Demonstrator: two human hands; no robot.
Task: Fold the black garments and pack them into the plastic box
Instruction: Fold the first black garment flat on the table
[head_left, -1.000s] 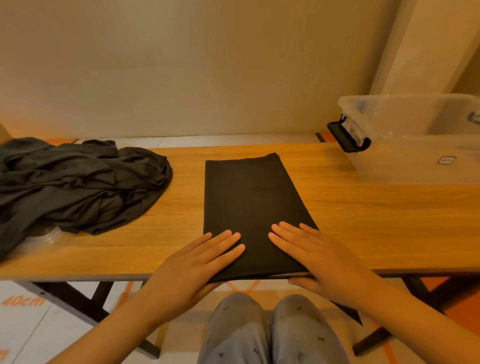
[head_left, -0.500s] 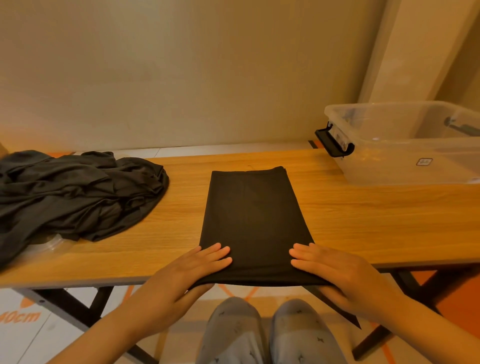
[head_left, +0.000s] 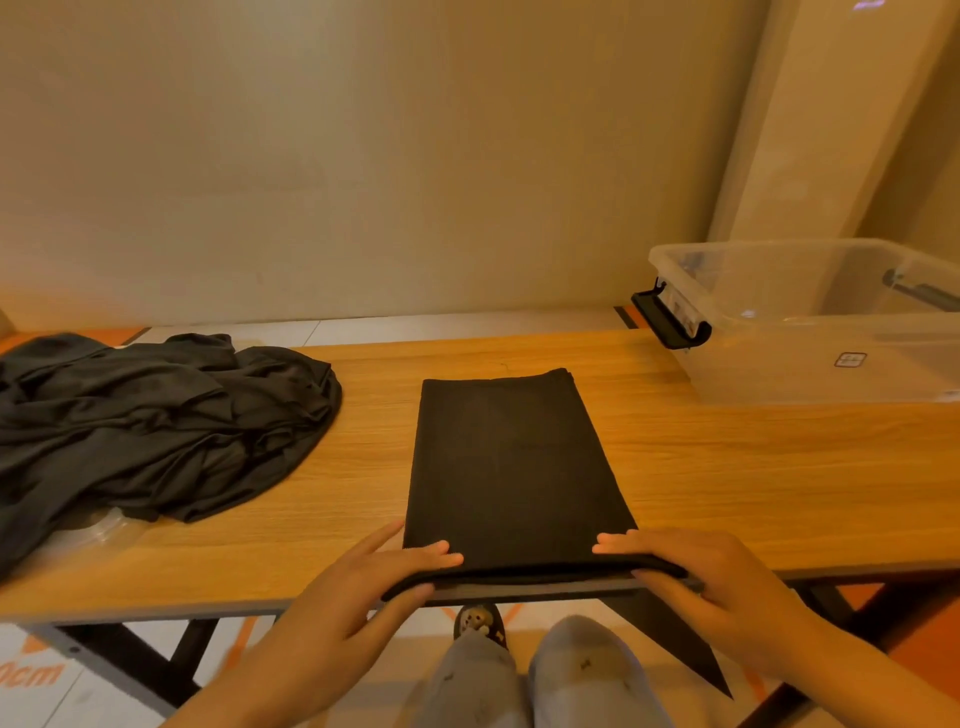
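Folded black garment lies flat mid-table as a long rectangle. Its short far edge points at the wall and its near edge sits at the front lip of the wooden table. Both hands are on that near edge:
- Left hand pinches the left corner, fingers on top, thumb under the fold.
- Right hand does the same on the right corner.

The near edge is raised slightly off the table between them.

Pile of unfolded dark garments sits at the table's left end, well apart from the folded one. A clear plastic piece pokes out from under it; can't tell what it is.

Clear plastic box with black latch stands at right rear, top open, apart from the garment. Grey-trousered knees show below the table edge.
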